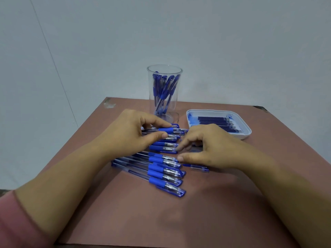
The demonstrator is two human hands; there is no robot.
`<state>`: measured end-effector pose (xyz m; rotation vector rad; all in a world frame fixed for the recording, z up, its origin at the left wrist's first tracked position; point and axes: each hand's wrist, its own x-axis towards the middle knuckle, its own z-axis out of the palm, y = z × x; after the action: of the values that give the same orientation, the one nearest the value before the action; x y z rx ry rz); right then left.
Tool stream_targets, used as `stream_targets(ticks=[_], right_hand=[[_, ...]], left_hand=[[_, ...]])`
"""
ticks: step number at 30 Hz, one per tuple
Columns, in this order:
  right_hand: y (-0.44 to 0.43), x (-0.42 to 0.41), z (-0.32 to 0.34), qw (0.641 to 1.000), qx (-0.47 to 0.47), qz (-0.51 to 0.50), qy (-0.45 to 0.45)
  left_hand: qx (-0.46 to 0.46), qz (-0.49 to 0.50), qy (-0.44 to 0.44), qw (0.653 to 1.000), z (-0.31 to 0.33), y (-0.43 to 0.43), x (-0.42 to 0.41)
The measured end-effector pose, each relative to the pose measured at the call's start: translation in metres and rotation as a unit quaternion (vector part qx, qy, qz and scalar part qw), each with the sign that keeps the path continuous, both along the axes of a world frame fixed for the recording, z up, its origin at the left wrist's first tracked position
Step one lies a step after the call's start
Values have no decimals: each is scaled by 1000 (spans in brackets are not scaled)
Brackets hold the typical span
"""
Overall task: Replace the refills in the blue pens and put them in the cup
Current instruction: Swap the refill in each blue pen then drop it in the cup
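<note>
Several capped blue pens [161, 169] lie in a row on the reddish-brown table [197, 212]. My left hand [136, 129] pinches one blue pen [165, 130] at its blue grip, between index finger and thumb, at the far end of the row. My right hand [207, 149] hovers just right of the row with fingers curled; its index fingertip touches the tip end of a pen [161, 148] and the thumb sits apart below it. A tall clear cup [164, 68] behind the row holds several blue pens. A white tray [247, 130] at the right holds several dark blue refills [216, 121].
One short blue-and-clear pen part [198, 167] lies alone below my right hand. The table's far corners are chipped. A pale wall stands close behind the cup. Pink sleeve at lower left.
</note>
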<state>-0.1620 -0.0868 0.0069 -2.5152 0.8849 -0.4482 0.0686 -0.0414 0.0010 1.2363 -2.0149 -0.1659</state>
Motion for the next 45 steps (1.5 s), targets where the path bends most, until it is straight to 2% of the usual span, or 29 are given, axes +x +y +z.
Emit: stream_targets(ticks=[2,5,8,11,13,23,31,33,36,42,45], right_hand=[[-1,3,-1,999,-13,9,32],[-4,-1,1,1000,-5,10,23],[-8,-13,9,998,10,-28,-57],[-8,-20,13,986,-15,-49,-160],[-5,-18,13,982,-23,-41,-185],[1,-4,3,977,-28,-39,-207],[-1,-2,2,987,-47,-21,-150],[-1,-4,2,987,-48,-23,-150],[-4,-3,1,984,-101,-16,-146],[-2,-5,2,987,-81,-12,-139],[-4,-5,2,983,-115,-3,-141]], left_hand=[[1,5,0,1000,0,0,1],[9,12,-1,1000,0,-1,2],[15,13,1,1000,-1,-1,1],[17,11,3,1000,0,-1,1],[15,9,5,1000,0,0,0],[-2,-6,17,1000,-2,2,-6],[-9,-15,8,1000,0,5,-8],[-10,-14,9,1000,0,5,-9],[-11,-10,9,1000,0,4,-8],[-14,-14,2,1000,-1,4,-8],[-12,-13,-1,1000,-1,4,-8]])
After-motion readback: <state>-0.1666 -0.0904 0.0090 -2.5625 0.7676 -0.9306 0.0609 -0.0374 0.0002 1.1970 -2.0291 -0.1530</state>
